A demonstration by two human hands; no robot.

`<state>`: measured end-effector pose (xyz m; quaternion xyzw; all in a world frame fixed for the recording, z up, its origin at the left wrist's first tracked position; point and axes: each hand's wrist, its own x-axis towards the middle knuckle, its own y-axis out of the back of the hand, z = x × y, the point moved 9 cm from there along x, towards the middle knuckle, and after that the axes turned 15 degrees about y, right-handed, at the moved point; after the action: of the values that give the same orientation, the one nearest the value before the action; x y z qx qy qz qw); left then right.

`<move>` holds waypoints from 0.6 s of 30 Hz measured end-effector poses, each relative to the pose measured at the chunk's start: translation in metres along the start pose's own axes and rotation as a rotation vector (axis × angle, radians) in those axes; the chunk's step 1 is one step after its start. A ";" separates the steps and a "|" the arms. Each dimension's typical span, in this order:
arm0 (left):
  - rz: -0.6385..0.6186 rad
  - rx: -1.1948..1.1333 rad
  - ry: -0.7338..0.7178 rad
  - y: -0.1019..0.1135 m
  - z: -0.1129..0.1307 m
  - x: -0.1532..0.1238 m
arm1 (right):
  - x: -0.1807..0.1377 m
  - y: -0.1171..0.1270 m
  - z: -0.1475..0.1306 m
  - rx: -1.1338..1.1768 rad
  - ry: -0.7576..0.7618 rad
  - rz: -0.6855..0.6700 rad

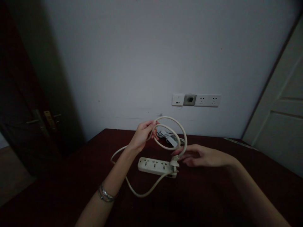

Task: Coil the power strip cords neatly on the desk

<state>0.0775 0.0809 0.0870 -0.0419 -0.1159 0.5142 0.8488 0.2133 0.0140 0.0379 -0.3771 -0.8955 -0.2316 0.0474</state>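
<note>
A white power strip [155, 165] lies on the dark red table [213, 195]. Its thick white cord [176, 126] rises in loops above the strip, and another length trails down towards me on the tabletop. My left hand [142, 135] is raised and pinched shut on the top of the looped cord. My right hand [197, 156] reaches in from the right, fingers stretched out, touching the cord near its plug [174, 162] at the strip's right end. A bracelet sits on my left wrist.
A row of wall sockets [196, 100] is set in the white wall behind the table. A small grey adapter with cable [168, 136] lies at the table's back. A dark door with handle [44, 119] stands left; a white door [281, 110] right.
</note>
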 end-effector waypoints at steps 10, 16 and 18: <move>-0.003 -0.164 0.213 0.016 -0.040 0.026 | -0.006 0.030 0.007 -0.055 -0.006 0.173; 0.126 0.020 0.130 0.015 -0.060 0.034 | -0.007 0.050 -0.014 -0.031 0.165 0.520; 0.133 0.020 0.118 0.011 -0.064 0.034 | -0.004 0.050 -0.019 -0.117 0.204 0.589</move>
<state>0.0987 0.1185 0.0282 -0.0713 -0.0576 0.5671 0.8186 0.2493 0.0337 0.0729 -0.5972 -0.7235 -0.2957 0.1801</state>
